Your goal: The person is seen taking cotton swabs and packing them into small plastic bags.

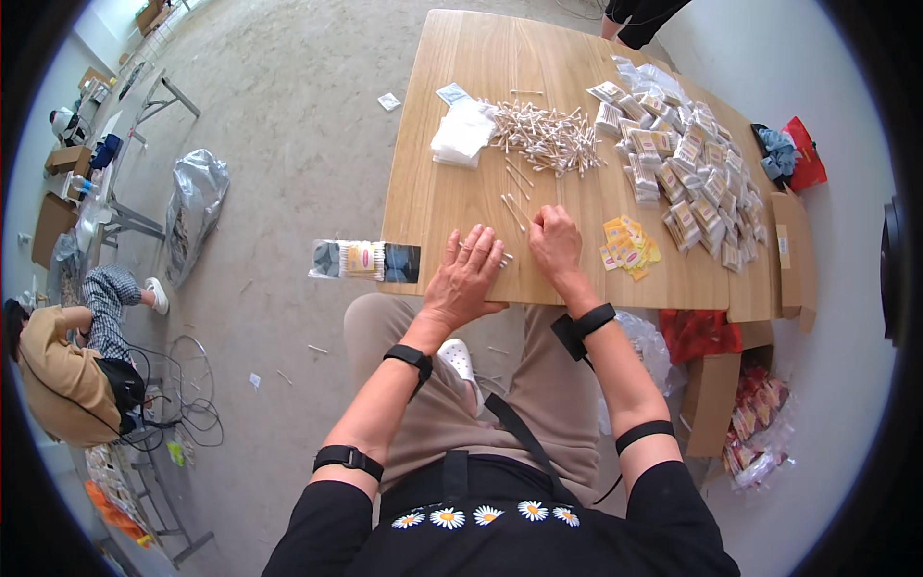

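Observation:
My left hand (466, 276) lies flat near the table's front edge, fingers stretched out. White tips of a few cotton swabs (507, 260) stick out beside it; the rest is hidden underneath. Just to the right, my right hand (556, 242) is curled closed on the tabletop, and what it may hold is hidden. Loose cotton swabs (514, 212) lie beside its knuckles. Beyond both hands spreads a pile of cotton swabs (548, 137), next to a stack of clear plastic bags (463, 133). Small yellow cards (630, 246) are scattered right of my right hand.
A large heap of filled swab packs (687, 159) covers the table's right side. One swab pack (363, 260) sits on a dark strip at the left edge. Cardboard boxes (711, 404) stand below right. Another person (72, 375) is at far left; someone's legs (639, 19) show behind the table.

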Motion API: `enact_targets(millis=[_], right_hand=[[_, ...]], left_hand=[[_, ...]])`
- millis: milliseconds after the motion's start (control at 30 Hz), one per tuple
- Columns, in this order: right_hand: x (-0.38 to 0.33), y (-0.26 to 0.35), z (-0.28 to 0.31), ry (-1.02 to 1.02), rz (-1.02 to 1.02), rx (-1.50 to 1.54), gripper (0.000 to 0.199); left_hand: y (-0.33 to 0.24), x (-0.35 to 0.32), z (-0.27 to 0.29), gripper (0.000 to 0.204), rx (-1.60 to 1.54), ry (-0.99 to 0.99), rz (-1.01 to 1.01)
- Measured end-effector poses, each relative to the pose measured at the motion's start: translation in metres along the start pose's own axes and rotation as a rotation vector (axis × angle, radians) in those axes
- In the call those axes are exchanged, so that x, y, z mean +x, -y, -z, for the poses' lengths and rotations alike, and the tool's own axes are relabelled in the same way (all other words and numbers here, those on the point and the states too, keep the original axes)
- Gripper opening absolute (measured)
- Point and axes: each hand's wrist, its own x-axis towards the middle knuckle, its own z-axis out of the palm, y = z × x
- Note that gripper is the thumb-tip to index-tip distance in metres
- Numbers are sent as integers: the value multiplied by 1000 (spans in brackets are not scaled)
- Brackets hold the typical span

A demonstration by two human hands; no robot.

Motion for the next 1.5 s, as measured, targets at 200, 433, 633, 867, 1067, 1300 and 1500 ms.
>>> enact_targets(millis=[200,433,633,867,1067,1300,1500], right_hand=[[-3,23,3,-97,-3,74,12],[-19,28,-2,141,152,170,7],[39,23,-11,-134,23,27,12],[46,8,-19,20,-79,26,8],[21,1,-5,73,-97,123,5],[-3,18,-13,87,104,159,8],[22,10,-5,-25,23,45,10]], left_hand=[[-1,3,1,107,-35,12,2],[0,2,3,116,-18,4,11],[-3,3,4,115,10,56,11],[-3,3,4,115,-19,52,25],[-2,3,3,114,-6,47,23],[-3,6,4,117,-4,41,4],[-3,4,6,119,-35,82,38]])
